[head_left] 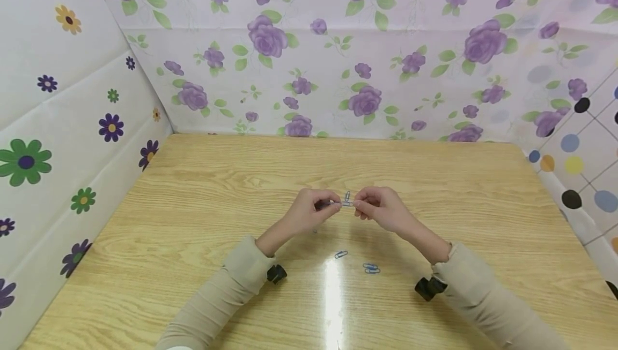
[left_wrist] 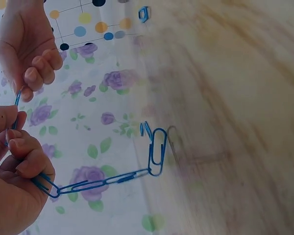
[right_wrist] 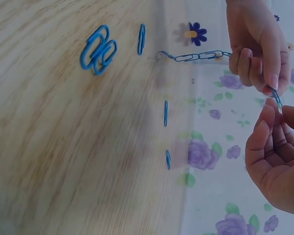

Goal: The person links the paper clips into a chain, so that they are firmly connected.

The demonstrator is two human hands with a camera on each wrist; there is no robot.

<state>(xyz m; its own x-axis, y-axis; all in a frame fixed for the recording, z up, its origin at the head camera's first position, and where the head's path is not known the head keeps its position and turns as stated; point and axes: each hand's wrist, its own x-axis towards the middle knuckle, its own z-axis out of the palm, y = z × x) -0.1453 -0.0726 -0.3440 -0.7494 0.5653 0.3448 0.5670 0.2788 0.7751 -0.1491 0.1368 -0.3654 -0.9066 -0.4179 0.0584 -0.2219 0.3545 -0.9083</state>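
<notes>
Near the middle of the table, my left hand (head_left: 306,213) and right hand (head_left: 386,211) face each other, fingertips close together. Between them spans a blue paper clip (head_left: 347,204), its ends at the thumb and fingers of both hands. The left hand also holds a chain of blue paper clips (left_wrist: 90,185) in its curled fingers. That chain hangs out below the hand, and its far end clip (left_wrist: 157,152) is down by the tabletop. My right hand pinches its end of the clip with thumb and forefinger, the other fingers loosely curled. Fingers partly hide where the clips meet.
A loose blue paper clip (head_left: 340,254) lies on the wooden table (head_left: 193,221) nearer the body. To its right is a small pile of paper clips (head_left: 371,269). Another clip (head_left: 347,196) appears just beyond the fingertips. A flowered cloth (head_left: 309,71) stands behind the table.
</notes>
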